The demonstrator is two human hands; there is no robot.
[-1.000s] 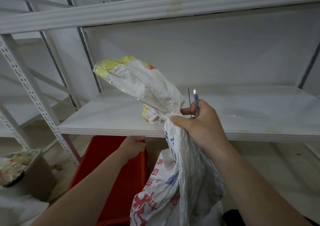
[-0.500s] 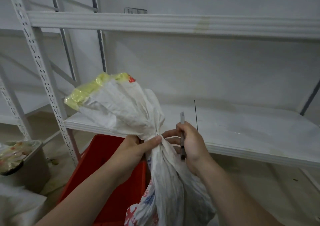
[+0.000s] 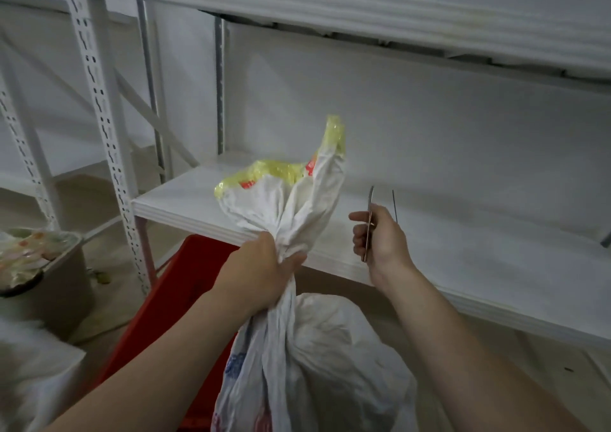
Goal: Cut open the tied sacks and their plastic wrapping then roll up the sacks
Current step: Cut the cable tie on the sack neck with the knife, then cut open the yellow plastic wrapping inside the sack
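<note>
Left hand (image 3: 261, 273) clenches the tied neck of a limp white woven sack with yellow hem (image 3: 317, 359), hanging before a white metal shelf (image 3: 463, 266), likely light, soft and best held at that bunched neck, while right hand (image 3: 380, 236) grips a slim metal cutter (image 3: 369, 220).

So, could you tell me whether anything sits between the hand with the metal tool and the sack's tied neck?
Nothing visible does. The right hand holds the metal tool apart from the sack, only open air between them; the left hand grips its tied neck.
</note>
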